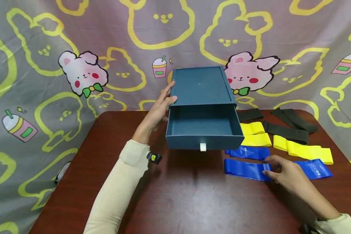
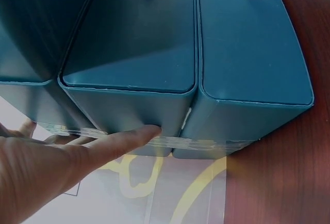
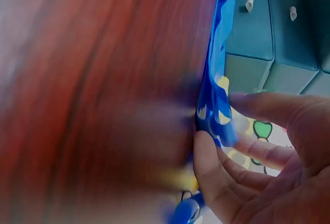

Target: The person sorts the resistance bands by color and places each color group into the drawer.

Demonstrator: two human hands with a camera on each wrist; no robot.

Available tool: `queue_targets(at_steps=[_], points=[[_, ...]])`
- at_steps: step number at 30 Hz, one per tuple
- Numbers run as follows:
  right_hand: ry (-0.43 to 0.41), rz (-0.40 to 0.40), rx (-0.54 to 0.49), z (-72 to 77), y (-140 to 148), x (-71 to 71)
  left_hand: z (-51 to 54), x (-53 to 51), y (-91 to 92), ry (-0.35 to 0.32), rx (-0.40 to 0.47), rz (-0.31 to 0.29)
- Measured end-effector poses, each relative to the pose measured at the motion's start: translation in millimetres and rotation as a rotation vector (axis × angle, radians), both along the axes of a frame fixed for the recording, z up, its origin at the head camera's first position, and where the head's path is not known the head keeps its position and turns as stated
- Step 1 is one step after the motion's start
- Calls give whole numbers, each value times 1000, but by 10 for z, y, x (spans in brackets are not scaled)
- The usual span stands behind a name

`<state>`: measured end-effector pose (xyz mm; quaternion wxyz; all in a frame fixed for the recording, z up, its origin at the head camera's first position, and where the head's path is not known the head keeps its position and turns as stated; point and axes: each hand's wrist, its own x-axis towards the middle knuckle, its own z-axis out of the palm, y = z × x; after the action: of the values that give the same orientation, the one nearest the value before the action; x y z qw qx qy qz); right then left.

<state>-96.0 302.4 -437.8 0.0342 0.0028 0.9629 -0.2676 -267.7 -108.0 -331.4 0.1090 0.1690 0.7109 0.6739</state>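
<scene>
A dark blue drawer cabinet stands at the back of the table, its top drawer pulled out and bare inside. Against the cabinet's left side rests my left hand, fingers extended; in the left wrist view its thumb presses that side wall. My right hand holds the right end of the nearest blue resistance band between thumb and fingers. In the right wrist view the looped band lies between thumb and forefinger.
Right of the cabinet lie another blue band, a blue band beyond my right hand, yellow bands and black bands. A patterned cloth hangs behind the brown table.
</scene>
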Motion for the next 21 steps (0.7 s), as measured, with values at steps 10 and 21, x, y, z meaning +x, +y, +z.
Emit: queue_targets(at_steps=[10,21], points=[[-57,6,22,-47,-20,-58,-19,1,12,-7,9,7],[9,-1,0,-18,-53,-43,-10,9,13,-2,-7,11]])
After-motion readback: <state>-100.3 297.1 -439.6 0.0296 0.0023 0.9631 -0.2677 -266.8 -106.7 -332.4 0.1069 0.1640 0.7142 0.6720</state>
